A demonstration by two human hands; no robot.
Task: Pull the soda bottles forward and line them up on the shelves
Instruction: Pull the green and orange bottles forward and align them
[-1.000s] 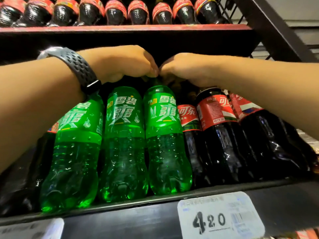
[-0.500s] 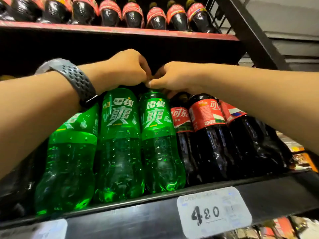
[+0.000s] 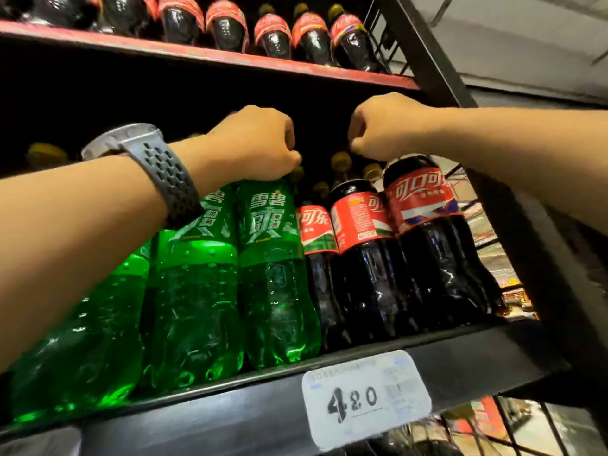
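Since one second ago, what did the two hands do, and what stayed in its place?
The right hand moved right, away from the left hand, and now grips the top of the rightmost cola bottle. The left hand still grips the top of the rightmost green bottle. The green bottles and the price tag stayed put.

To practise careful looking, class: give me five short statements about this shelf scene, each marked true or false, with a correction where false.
1. The left hand grips the top of a green bottle. True.
2. The right hand hangs open, touching nothing. False: it grips the top of a cola bottle.
3. The watch sits on the left wrist. True.
4. The top shelf holds green bottles. False: it holds dark bottles with red labels.
5. The price tag shows the digits 4, 2, 0. True.
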